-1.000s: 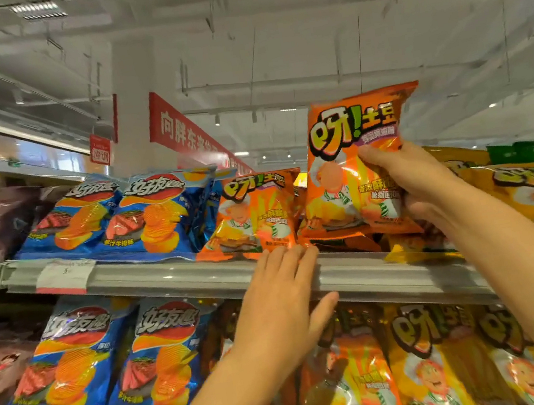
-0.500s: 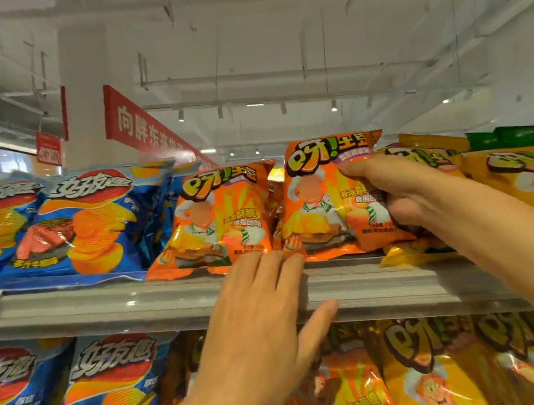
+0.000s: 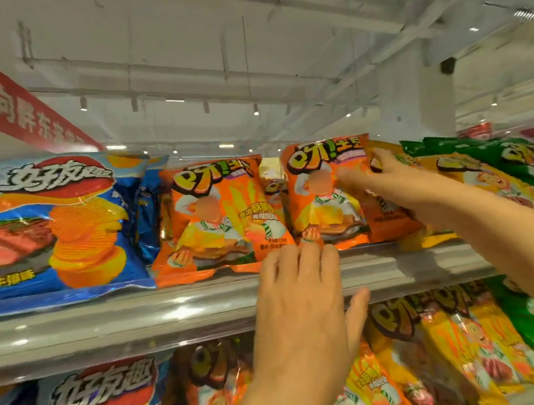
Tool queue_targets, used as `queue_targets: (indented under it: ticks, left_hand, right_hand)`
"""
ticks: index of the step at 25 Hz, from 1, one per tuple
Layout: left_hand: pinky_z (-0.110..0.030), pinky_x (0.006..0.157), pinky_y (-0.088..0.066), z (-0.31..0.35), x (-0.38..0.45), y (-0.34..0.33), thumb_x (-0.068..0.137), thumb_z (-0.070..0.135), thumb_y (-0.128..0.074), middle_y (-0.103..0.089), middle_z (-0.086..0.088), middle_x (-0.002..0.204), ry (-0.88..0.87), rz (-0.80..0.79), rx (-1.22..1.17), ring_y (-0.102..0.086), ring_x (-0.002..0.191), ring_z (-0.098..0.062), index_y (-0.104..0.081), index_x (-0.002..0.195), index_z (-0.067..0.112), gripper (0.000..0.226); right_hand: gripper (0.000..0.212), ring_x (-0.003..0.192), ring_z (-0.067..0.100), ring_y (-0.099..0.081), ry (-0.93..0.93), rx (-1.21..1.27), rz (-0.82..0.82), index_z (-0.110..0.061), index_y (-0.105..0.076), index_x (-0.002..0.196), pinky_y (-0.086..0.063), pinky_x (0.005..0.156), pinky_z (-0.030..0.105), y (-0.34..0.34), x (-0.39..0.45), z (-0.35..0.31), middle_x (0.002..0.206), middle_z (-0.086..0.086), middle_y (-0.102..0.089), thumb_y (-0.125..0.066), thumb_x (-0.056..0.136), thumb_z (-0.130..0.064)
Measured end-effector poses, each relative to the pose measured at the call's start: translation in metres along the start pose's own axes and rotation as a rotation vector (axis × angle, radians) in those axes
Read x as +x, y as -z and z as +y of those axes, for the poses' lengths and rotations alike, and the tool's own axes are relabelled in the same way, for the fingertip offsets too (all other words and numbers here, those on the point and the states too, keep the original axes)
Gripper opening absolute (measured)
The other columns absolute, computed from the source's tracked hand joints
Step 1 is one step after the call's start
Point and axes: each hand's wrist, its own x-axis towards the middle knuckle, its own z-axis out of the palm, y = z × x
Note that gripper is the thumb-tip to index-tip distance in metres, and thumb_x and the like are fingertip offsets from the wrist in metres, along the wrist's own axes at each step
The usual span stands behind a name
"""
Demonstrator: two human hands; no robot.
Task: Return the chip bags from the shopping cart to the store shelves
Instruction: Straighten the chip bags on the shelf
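Head camera view, looking up at a snack aisle. Right hand [image 3: 391, 183] reaches in from the right and grips the upper right edge of an orange chip bag [image 3: 324, 200], thumb across the front and fingers curled behind its edge. That bag stands upright on the upper shelf [image 3: 103, 324], its bottom seam at the shelf's front lip. Left hand [image 3: 305, 304] is raised with fingers straight and relaxed, fingertips touching the lower edge of the orange bags at the lip, holding nothing.

Just left of the held bag stands a matching orange bag [image 3: 222, 216], the two nearly touching. Further left lean large blue chip bags [image 3: 47, 228]. To the right lie yellow bags [image 3: 483, 177] and green bags [image 3: 507, 152], tilted back. Below the shelf lip hangs another row of blue, orange and yellow bags. A red banner [image 3: 19, 107] hangs overhead.

The bag looks almost placed. To finish well, push it back until its base sits fully behind the lip, keep it upright and face-forward beside its twin, use the left fingertips to steady the base, then let go gently so neighbours do not topple.
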Motion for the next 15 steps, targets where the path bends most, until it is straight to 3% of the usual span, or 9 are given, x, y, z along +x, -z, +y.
queue_targets:
  ticks: [2, 4, 6, 8, 11, 15]
  left_hand:
    - [-0.046, 0.096, -0.047, 0.002, 0.001, 0.001, 0.095, 0.055, -0.034, -0.062, -0.005, 0.112, -0.003, -0.021, -0.023, -0.056, 0.103, -0.03, -0.061, 0.125, 0.013, 0.059]
    - [-0.046, 0.099, -0.045, 0.003, -0.001, 0.002, 0.096, 0.055, -0.037, -0.061, -0.007, 0.116, -0.004, -0.046, -0.009, -0.055, 0.106, -0.032, -0.059, 0.128, 0.012, 0.058]
    - [-0.047, 0.103, -0.042, 0.004, -0.001, 0.003, 0.098, 0.057, -0.037, -0.059, -0.007, 0.12, 0.01, -0.079, 0.017, -0.052, 0.11, -0.032, -0.055, 0.132, 0.012, 0.059]
    - [-0.046, 0.107, -0.037, 0.007, 0.002, 0.006, 0.098, 0.059, -0.03, -0.055, -0.006, 0.126, 0.028, -0.127, 0.041, -0.048, 0.116, -0.031, -0.05, 0.137, 0.014, 0.062]
    - [-0.042, 0.111, -0.034, 0.009, 0.003, 0.011, 0.096, 0.061, -0.017, -0.052, -0.001, 0.133, 0.049, -0.142, 0.035, -0.045, 0.123, -0.027, -0.046, 0.143, 0.018, 0.069]
    - [-0.044, 0.109, -0.04, 0.006, 0.002, 0.02, 0.095, 0.06, -0.025, -0.054, -0.001, 0.132, 0.07, -0.033, -0.054, -0.049, 0.126, -0.025, -0.053, 0.139, 0.02, 0.065]
  right_hand:
    - [0.099, 0.126, 0.023, -0.059, 0.041, -0.058, -0.001, -0.033, -0.02, 0.158, -0.05, 0.107, 0.044, 0.005, -0.01, 0.01, 0.144, -0.006, -0.056, -0.077, 0.08, -0.054]
    - [0.084, 0.122, 0.025, -0.063, 0.035, 0.034, -0.047, -0.034, -0.023, 0.158, -0.05, 0.107, 0.051, 0.013, -0.015, 0.017, 0.14, 0.0, -0.06, -0.074, 0.091, -0.035]
    - [0.075, 0.116, 0.024, -0.068, 0.022, 0.136, -0.153, -0.035, -0.023, 0.158, -0.057, 0.099, 0.048, 0.019, -0.017, 0.015, 0.136, 0.0, -0.063, -0.066, 0.097, -0.024]
    - [0.071, 0.123, 0.024, -0.063, 0.042, -0.014, -0.182, -0.032, -0.021, 0.159, -0.053, 0.103, 0.045, 0.019, -0.02, 0.012, 0.142, 0.001, -0.059, -0.062, 0.1, -0.029]
    - [0.068, 0.129, 0.029, -0.055, 0.149, -0.454, 0.04, -0.022, -0.033, 0.154, -0.047, 0.104, 0.041, 0.013, -0.024, 0.01, 0.145, 0.007, -0.056, -0.062, 0.097, -0.044]
    - [0.06, 0.126, 0.029, -0.047, 0.485, -0.61, 0.348, -0.02, -0.045, 0.146, -0.046, 0.099, 0.045, 0.0, -0.041, 0.003, 0.137, 0.008, -0.054, -0.063, 0.094, -0.045]
